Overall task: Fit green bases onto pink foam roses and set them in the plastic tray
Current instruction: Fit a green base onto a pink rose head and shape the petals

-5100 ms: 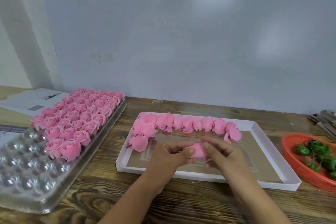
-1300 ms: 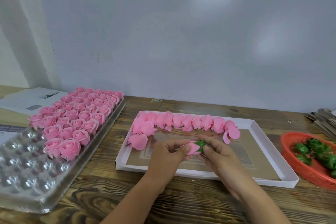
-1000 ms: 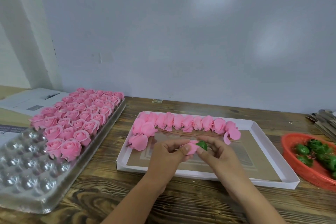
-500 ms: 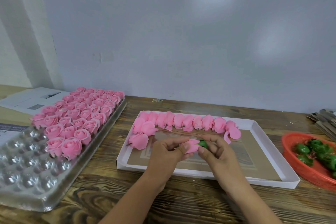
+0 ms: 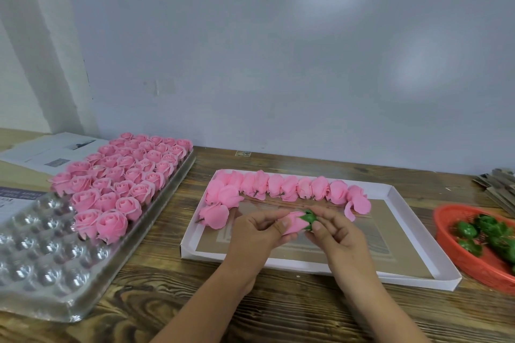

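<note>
Wooden surface (image 5: 278, 309) runs the full width of the view, with a pale wall panel (image 5: 278, 64) standing behind it. Landmark for this record: the white cardboard tray (image 5: 418, 267) at centre.

Left of the white tray lies the clear plastic tray (image 5: 41, 273), set at an angle. Its far portion is filled with seated pink roses (image 5: 125, 175), blooms upward; its near cups show bare. Printed papers (image 5: 50, 153) lie beyond and left of it.

Right of the white tray, just beside its edge, sits an orange basket (image 5: 451, 248) containing loose green bases (image 5: 487, 234). A stack of flat grey pieces (image 5: 498, 189) lies behind the basket; their nature cannot be determined.

Inside the white tray, a row of unfitted roses (image 5: 289, 188) lies on its side along the far wall, curling down at both ends.

Over the middle of the white tray, the left hand (image 5: 256, 234) has its grip clamped on a pink rose (image 5: 292, 224), thumb on top. The right hand (image 5: 337, 234) has its grip pinched on the green base (image 5: 309, 218), which sits against the rose's right end. Both items are held above the tray floor
</note>
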